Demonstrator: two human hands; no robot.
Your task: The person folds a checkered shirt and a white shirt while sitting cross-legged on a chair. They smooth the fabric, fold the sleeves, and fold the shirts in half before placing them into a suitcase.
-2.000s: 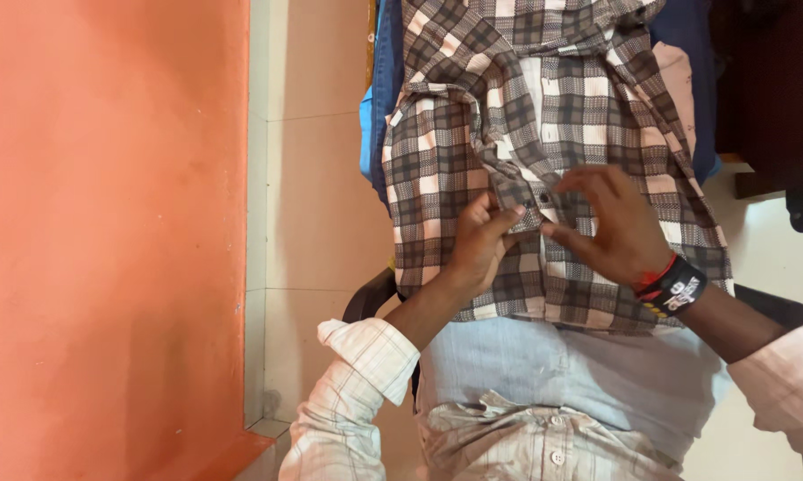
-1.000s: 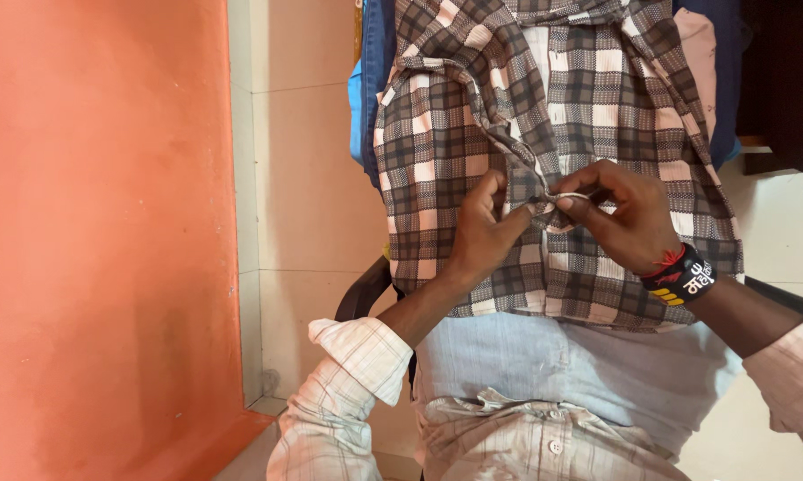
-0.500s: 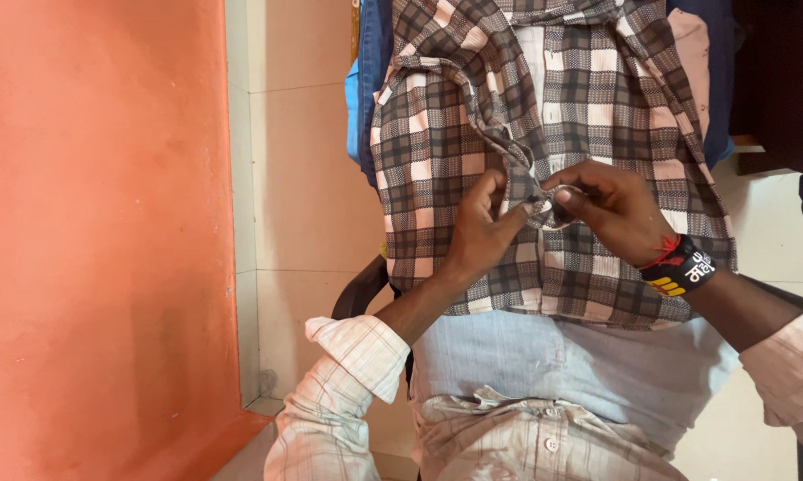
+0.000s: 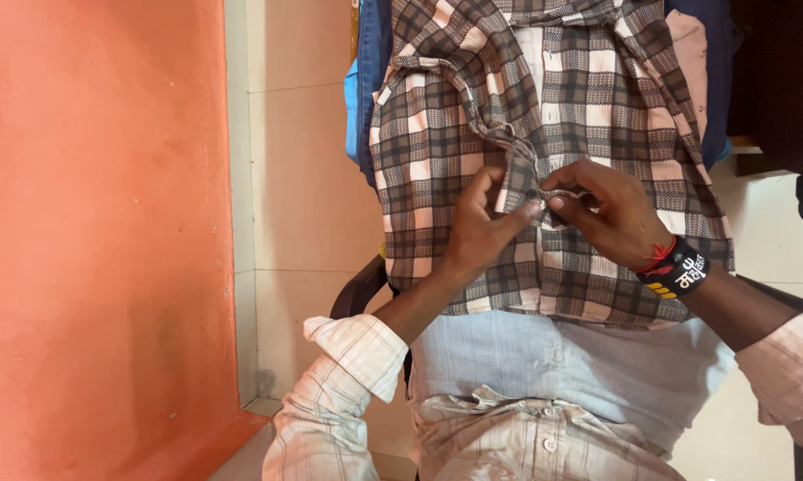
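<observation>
Pinching the front placket of a brown-and-cream checked shirt [image 4: 446,134], both hands closed on cloth at frame centre: left hand [image 4: 482,233] gripping the placket edge by a small dark button [image 4: 532,193], right hand [image 4: 608,216], with a black wristband [image 4: 677,274], nipping the opposite edge. Draped over the lap and knees, reaching toward 12 o'clock. Likely light, soft and limp, prone to bunching; best held close beside the button, at the stiffer placket. Orange wall [image 4: 99,232] hard at 9 o'clock, tiled floor [image 4: 304,178] between; dark furniture [image 4: 780,80] near 2 o'clock. Little sideways room.
</observation>
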